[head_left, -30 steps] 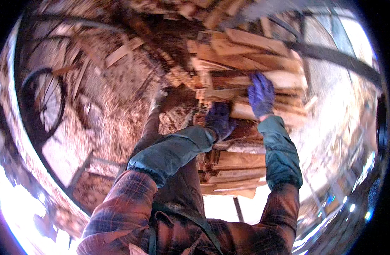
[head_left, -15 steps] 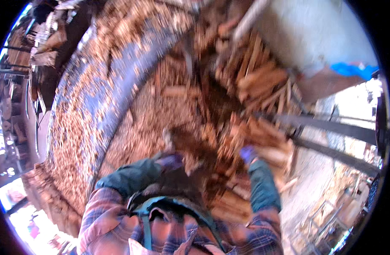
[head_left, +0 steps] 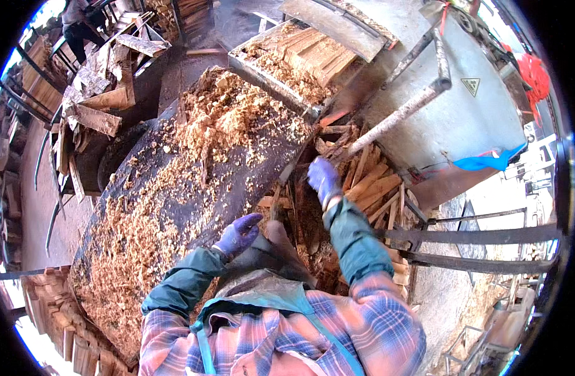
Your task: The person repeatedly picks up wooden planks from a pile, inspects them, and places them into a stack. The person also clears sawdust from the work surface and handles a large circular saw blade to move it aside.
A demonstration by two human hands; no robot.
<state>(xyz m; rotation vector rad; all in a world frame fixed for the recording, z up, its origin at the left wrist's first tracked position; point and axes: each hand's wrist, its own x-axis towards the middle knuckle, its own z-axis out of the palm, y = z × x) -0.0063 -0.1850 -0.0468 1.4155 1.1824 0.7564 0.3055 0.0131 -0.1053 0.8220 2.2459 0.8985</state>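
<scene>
My left hand (head_left: 239,235), in a purple glove, is raised above my legs by the edge of the dark sloping sheet (head_left: 228,169). Its fingers and thumb are apart and nothing lies between them. My right hand (head_left: 325,178), gloved alike, reaches forward beside the lower end of a whitish metal bar (head_left: 397,119). Its back faces up and the fingers are mostly hidden, so I cannot make out a hold. Past it, split wood pieces (head_left: 372,182) lie heaped under the machine. Sawdust and wood crumbs (head_left: 218,119) cover much of the sheet.
A metal-edged bed (head_left: 269,84) with wooden slats stands ahead, beside a pale machine housing (head_left: 481,119). Dark metal rails (head_left: 475,235) cross at the right. Scrap wood (head_left: 106,94) is piled at the left, with stacked boards (head_left: 68,313) below. Another person (head_left: 81,28) stands far left.
Both hands have risen from low over the wood and debris. My right hand has gone forward and left towards the metal bar. The head view has shifted, showing more of the machine ahead.
</scene>
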